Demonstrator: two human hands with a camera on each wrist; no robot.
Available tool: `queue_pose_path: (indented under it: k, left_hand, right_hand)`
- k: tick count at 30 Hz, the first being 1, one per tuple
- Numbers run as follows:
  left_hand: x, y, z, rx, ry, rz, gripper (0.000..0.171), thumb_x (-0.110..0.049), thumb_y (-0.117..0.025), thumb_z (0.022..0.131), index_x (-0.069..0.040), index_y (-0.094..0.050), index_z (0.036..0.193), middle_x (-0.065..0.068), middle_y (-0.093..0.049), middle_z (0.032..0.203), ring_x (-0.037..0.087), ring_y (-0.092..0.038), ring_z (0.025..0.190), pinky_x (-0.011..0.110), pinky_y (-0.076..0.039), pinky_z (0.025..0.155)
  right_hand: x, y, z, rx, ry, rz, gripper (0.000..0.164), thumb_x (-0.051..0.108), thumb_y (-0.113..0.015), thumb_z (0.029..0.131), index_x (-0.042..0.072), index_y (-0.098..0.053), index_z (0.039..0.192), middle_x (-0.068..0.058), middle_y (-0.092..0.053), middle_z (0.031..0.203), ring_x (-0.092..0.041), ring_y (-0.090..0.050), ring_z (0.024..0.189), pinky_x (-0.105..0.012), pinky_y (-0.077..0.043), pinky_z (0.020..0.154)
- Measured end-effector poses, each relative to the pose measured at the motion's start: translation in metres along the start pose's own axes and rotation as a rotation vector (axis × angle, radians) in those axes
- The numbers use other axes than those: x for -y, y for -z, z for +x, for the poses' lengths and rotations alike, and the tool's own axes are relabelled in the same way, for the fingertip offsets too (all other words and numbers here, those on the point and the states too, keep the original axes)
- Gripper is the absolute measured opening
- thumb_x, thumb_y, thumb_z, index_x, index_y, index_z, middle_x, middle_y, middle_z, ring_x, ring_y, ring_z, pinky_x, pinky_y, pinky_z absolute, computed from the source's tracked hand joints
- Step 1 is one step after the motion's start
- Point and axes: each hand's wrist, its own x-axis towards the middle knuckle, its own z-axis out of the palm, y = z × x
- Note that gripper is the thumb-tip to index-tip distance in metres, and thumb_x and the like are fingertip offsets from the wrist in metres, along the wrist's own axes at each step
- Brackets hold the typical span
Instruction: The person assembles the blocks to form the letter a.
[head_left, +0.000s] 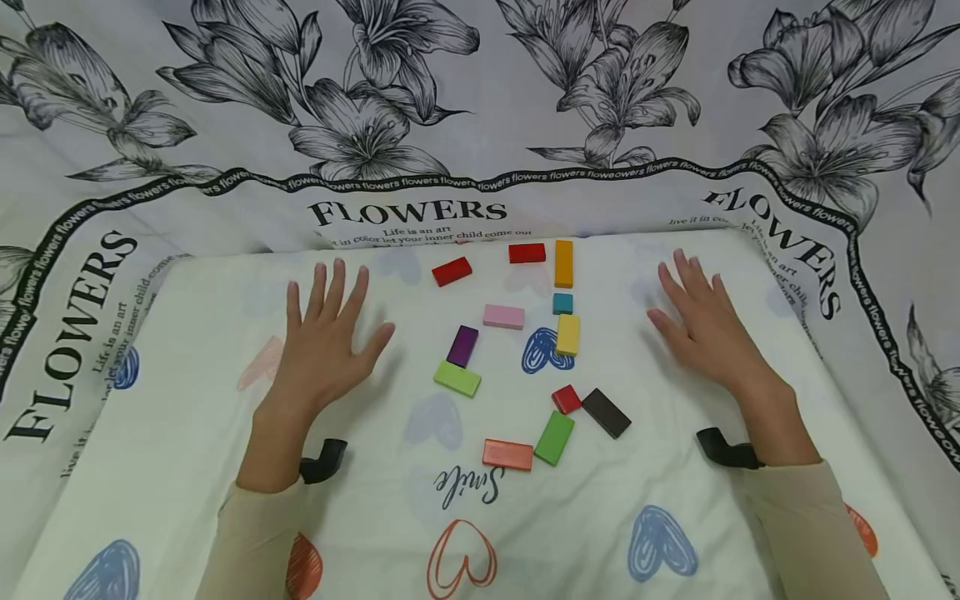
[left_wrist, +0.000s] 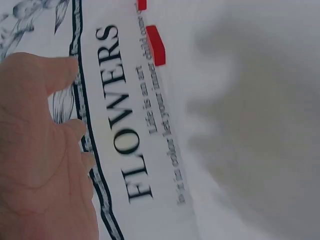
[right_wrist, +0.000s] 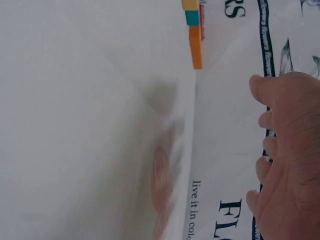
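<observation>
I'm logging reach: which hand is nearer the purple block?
Left: the left hand is left of the purple block; the right hand is farther off, to its right.

The wrist views crop the left hand (left_wrist: pixel 45 155) and right hand (right_wrist: pixel 295 150). Between the hands, a yellow block (head_left: pixel 567 335) partly hides a blue heart (head_left: pixel 536 354); back from them, both sleeves (head_left: pixel 251 542) run off the head view's bottom edge.

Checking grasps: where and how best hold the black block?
Probably pinch the black block across its long sides, near the lower-right end, right hand coming from the right: it lies diagonally, that end free, the small red block crowding the other.
</observation>
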Motion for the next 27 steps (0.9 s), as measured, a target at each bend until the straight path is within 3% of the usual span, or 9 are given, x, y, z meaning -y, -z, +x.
queue_pose_path:
  k: [9,14,18,27]
  left_hand:
    - [-0.047,0.000,0.053,0.032,-0.203,0.037,0.076,-0.047,-0.048,0.109,-0.023,-0.014,0.171,0.010,-0.008,0.180,0.032,-0.002,0.169,0.057,0.005,0.136]
    - [-0.067,-0.011,0.074,0.071,-0.269,0.012,0.072,-0.046,-0.047,0.110,-0.023,-0.016,0.171,0.008,-0.010,0.180,0.030,-0.002,0.169,0.055,0.002,0.137]
    - [-0.076,-0.018,0.082,0.098,-0.304,-0.006,0.067,-0.042,-0.047,0.111,-0.021,-0.023,0.170,0.007,-0.015,0.179,0.029,-0.005,0.169,0.054,-0.001,0.137]
    - [-0.110,-0.024,0.110,0.135,-0.337,-0.061,0.062,-0.036,-0.054,0.110,-0.020,-0.035,0.167,0.005,-0.029,0.176,0.026,-0.019,0.167,0.050,-0.008,0.138]
  right_hand:
    - [0.038,-0.008,0.024,0.053,0.034,0.011,0.063,0.031,-0.062,0.108,0.017,-0.039,0.165,0.000,-0.020,0.179,-0.031,-0.025,0.165,-0.060,-0.033,0.128]
    - [0.054,-0.014,0.039,0.109,0.060,-0.005,0.061,0.028,-0.064,0.106,0.016,-0.044,0.162,-0.004,-0.028,0.177,-0.033,-0.032,0.162,-0.060,-0.038,0.125]
    - [0.061,-0.022,0.047,0.139,0.079,0.028,0.056,0.026,-0.065,0.105,0.014,-0.051,0.158,-0.009,-0.040,0.171,-0.035,-0.040,0.158,-0.060,-0.041,0.123]
    - [0.068,-0.025,0.064,0.138,0.110,0.065,0.044,0.020,-0.070,0.103,0.011,-0.065,0.145,-0.012,-0.060,0.155,-0.034,-0.054,0.147,-0.057,-0.047,0.119]
